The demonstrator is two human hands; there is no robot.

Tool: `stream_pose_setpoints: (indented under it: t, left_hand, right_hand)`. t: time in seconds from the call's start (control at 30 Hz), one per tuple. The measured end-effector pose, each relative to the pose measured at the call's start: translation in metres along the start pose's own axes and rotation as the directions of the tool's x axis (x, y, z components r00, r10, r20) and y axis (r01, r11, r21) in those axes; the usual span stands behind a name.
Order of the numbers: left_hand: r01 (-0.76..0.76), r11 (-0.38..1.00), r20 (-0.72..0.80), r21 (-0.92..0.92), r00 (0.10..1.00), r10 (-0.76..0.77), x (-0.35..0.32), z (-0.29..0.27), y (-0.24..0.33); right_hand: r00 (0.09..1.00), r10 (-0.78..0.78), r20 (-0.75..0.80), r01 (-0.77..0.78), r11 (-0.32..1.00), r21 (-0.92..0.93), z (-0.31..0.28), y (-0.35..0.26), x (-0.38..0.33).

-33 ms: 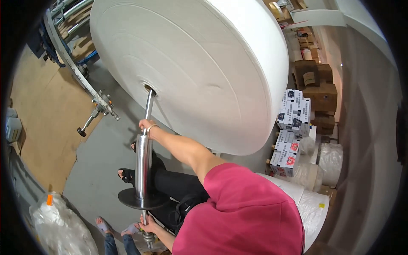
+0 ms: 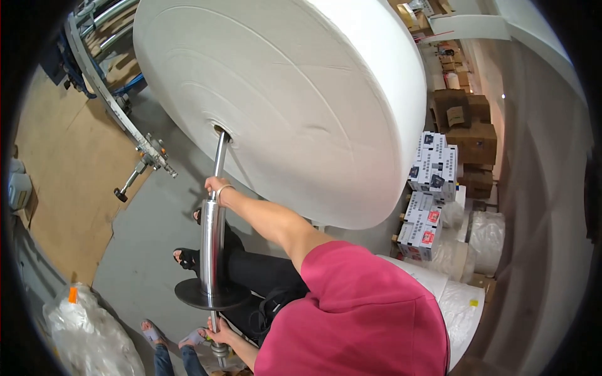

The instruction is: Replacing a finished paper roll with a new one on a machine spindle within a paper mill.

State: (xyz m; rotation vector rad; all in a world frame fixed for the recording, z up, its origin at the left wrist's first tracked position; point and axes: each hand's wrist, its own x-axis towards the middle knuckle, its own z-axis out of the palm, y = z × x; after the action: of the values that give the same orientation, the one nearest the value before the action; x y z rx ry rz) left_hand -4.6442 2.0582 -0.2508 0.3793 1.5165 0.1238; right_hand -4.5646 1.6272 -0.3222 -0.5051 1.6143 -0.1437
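Observation:
A long steel shaft (image 2: 220, 156) runs into the core hole of a huge white roll (image 2: 301, 119), which looks like paper. My right hand (image 2: 216, 184) is closed around its thin part, between the roll and a thick polished sleeve (image 2: 212, 244). Below that sleeve a black round disc (image 2: 212, 294) sits on the shaft. Past the disc, my left hand (image 2: 217, 329) holds the near end, just above a stepped metal collar (image 2: 219, 348); its fingers are partly hidden. How deep the shaft reaches inside the roll is hidden.
Another person's feet (image 2: 150, 329) stand at the bottom left, beside a plastic-wrapped bundle (image 2: 91, 332). A metal machine arm with a handle (image 2: 128, 182) juts out on the left. Stacked white boxes (image 2: 433, 169), brown cartons (image 2: 473, 138) and wrapped rolls (image 2: 461, 313) line the right.

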Motion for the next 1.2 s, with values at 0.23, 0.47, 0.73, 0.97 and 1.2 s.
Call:
stream_pose_setpoints:
  t: [0.23,0.47,0.73,0.97,1.2]
  left_hand:
    - [0.287,0.941,0.344,0.179,0.878,-0.333,0.076,-0.053,0.018]
    - [0.039,0.999,0.027,0.015,0.999,-0.04,0.022,0.01,-0.012]
    - [0.039,0.999,0.039,0.017,0.998,-0.04,0.024,0.028,-0.021]
    - [0.032,0.999,0.011,-0.003,0.999,-0.032,0.028,0.034,-0.022]
    - [0.101,0.994,0.071,-0.052,0.993,-0.097,0.047,0.035,-0.023]
  right_hand:
    - [0.987,-0.128,0.092,0.153,0.919,-0.364,-0.021,0.036,0.074]
    - [0.999,-0.052,-0.008,0.051,0.993,-0.105,0.001,-0.008,-0.014]
    - [0.997,-0.054,-0.048,0.045,0.986,-0.159,0.016,-0.018,0.022]
    - [0.999,-0.022,-0.031,0.016,0.984,-0.178,-0.001,-0.009,0.029]
    - [0.994,-0.099,-0.047,0.085,0.969,-0.231,0.041,-0.005,0.014]
